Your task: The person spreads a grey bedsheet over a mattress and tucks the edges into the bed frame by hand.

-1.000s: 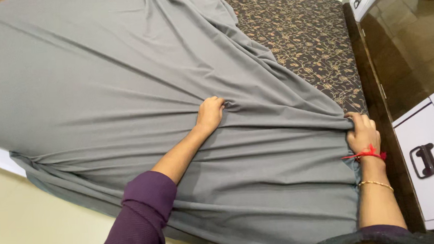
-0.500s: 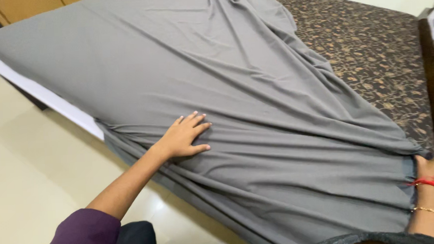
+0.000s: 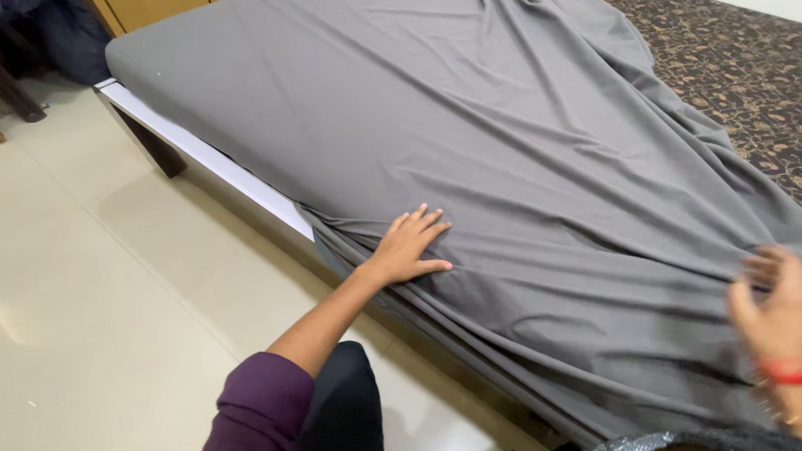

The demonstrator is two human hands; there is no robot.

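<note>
The grey sheet [image 3: 469, 130], smooth matte fabric with long diagonal folds, is draped over the patterned mattress [image 3: 759, 69]. The left hand [image 3: 411, 245] is pressed flat, fingers spread. The right hand [image 3: 780, 311] is blurred; its grip cannot be determined.

A matt grey cloth sheet [image 3: 469, 130] — smooth but creased — is spread over a mattress [image 3: 759, 79] covered in dark patterned fabric; the floor [image 3: 85, 297] is laid with glossy cream tiles.
</note>
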